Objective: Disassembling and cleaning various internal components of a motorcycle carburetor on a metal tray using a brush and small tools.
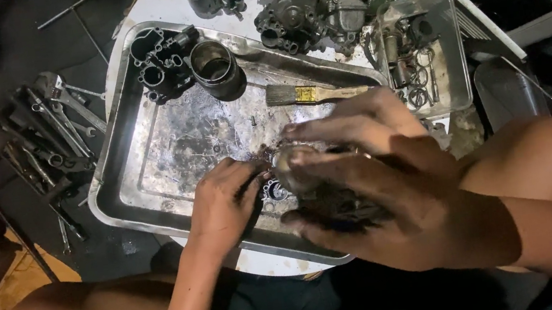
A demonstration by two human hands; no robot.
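Note:
My right hand (371, 178) is raised close to the camera, fingers wrapped around a dark metal engine part with a shiny round dome (289, 165) at its end. My left hand (225, 201) rests over the near edge of the steel tray (119, 136), its fingertips pinching at the same part where a small round opening (274, 192) shows. Both hands are smeared with grease. Much of the part is hidden under my right palm.
In the tray lie a dark cast block (157, 64), a metal cylinder (215, 67) and a paintbrush (310, 92). Behind it sit carburettor bodies (312, 1) and a clear box of small parts (422, 50). Wrenches (53, 134) lie on the floor at left.

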